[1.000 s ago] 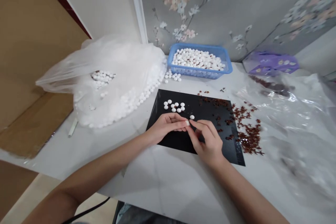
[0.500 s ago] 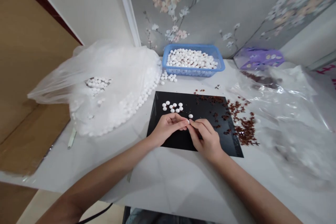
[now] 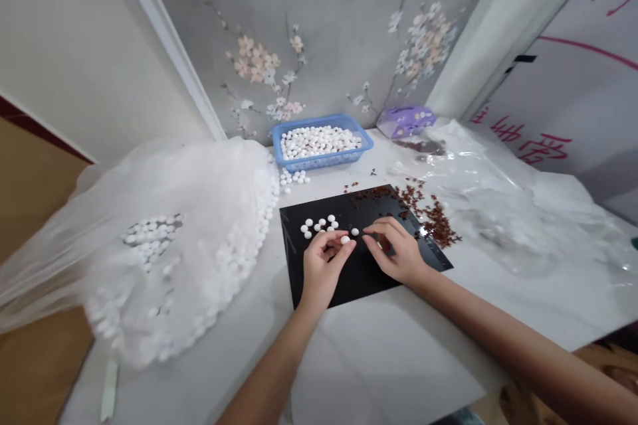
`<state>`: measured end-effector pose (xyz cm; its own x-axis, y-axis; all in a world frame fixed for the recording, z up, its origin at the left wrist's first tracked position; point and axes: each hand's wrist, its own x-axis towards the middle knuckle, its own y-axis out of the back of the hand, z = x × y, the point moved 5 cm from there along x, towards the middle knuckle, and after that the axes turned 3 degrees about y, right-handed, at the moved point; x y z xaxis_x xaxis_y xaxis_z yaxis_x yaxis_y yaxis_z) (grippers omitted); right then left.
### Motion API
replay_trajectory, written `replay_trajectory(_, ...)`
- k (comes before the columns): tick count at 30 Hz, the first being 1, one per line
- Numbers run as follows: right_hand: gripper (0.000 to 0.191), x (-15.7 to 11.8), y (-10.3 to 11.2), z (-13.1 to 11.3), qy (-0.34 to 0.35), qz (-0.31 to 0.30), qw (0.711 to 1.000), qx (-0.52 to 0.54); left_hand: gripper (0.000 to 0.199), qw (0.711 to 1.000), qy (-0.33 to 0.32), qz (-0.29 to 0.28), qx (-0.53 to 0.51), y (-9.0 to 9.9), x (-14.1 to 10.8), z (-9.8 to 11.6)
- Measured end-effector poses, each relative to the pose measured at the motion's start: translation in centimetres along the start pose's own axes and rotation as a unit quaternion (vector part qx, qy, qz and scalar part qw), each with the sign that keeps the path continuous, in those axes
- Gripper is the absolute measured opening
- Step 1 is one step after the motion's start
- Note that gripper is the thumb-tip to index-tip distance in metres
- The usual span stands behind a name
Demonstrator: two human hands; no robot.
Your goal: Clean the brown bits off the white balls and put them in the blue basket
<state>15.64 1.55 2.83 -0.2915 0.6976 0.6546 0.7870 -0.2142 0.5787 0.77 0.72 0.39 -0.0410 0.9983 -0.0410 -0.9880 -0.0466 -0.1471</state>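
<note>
My left hand [image 3: 325,264] pinches a white ball [image 3: 345,240] between thumb and fingertips, over a black mat [image 3: 356,282]. Just to its right, my right hand [image 3: 396,249] is apart from it, thumb and index fingertips separated, with nothing visible between them. A single white ball [image 3: 355,232] lies on the mat between the hands. Behind my left hand, several more white balls [image 3: 309,222] are grouped on the mat. Small red-brown star-shaped pieces [image 3: 438,222] lie scattered over the mat's right part and the table beside it.
A blue basket [image 3: 323,163] of white balls stands by the wall, with loose balls [image 3: 294,177] before it. At left lies a large translucent bag [image 3: 199,192] of white balls. Clear plastic bags [image 3: 518,212] and a purple packet [image 3: 406,121] are at right.
The view has turned to the right. My right hand has parted from my left hand and its fingertips have opened. The white ball stays in my left hand.
</note>
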Motion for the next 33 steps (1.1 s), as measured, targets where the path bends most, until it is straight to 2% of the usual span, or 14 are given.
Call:
replay_trajectory(3, 0.007, 0.2, 0.5, 0.4, -0.004, 0.044, 0.998, -0.042, 0.021, 0.997, -0.042, 0.022, 0.055, 0.4, 0.1, 0.3)
replay_trajectory(5, 0.004, 0.2, 0.8, 0.7, -0.018, 0.061, 0.996, -0.055, 0.017, 0.986, -0.097, 0.022, 0.137, 0.7, 0.2, 1.0)
replay_trajectory(7, 0.003, 0.2, 1.1, 0.9, -0.025, 0.070, 0.995, -0.062, 0.012, 0.956, -0.169, 0.013, 0.240, 0.9, 0.3, 1.8)
replay_trajectory(10, 0.005, 0.7, 1.2, 0.9, -0.011, 0.060, 0.995, -0.080, 0.012, 0.897, -0.256, 0.002, 0.361, 1.0, 0.3, 2.4)
replay_trajectory(13, 0.010, 2.9, 0.1, 1.3, -0.029, 0.015, 0.995, -0.093, 0.014, 0.842, -0.293, -0.007, 0.452, 0.7, 0.3, 2.5)
replay_trajectory(16, 0.014, 6.6, -3.3, 2.6, -0.080, -0.089, 0.988, -0.098, 0.020, 0.817, -0.289, 0.010, 0.500, 0.5, 0.3, 2.5)
replay_trajectory(19, 0.021, 10.3, -7.6, 4.4, -0.140, -0.172, 0.967, -0.126, 0.022, 0.812, -0.287, 0.026, 0.508, 0.5, 0.3, 2.6)
replay_trajectory(22, 0.030, 13.2, -10.8, 5.8, -0.168, -0.188, 0.959, -0.129, 0.022, 0.812, -0.292, 0.011, 0.505, 0.5, 0.3, 2.6)
replay_trajectory(24, 0.026, 14.3, -11.9, 6.3, -0.172, -0.189, 0.958, -0.129, 0.023, 0.822, -0.293, -0.006, 0.488, 0.5, 0.4, 2.5)
replay_trajectory(26, 0.022, 14.7, -11.8, 6.5, -0.172, -0.184, 0.959, -0.131, 0.023, 0.841, -0.297, -0.025, 0.452, 0.5, 0.6, 2.5)
replay_trajectory(28, 0.021, 14.4, -10.8, 6.4, -0.171, -0.177, 0.960, -0.133, 0.023, 0.864, -0.296, -0.041, 0.406, 0.6, 0.7, 2.5)
replay_trajectory(33, 0.023, 10.7, -5.8, 5.7, -0.159, -0.134, 0.967, -0.150, 0.027, 0.909, -0.253, -0.044, 0.328, 0.9, 1.1, 2.3)
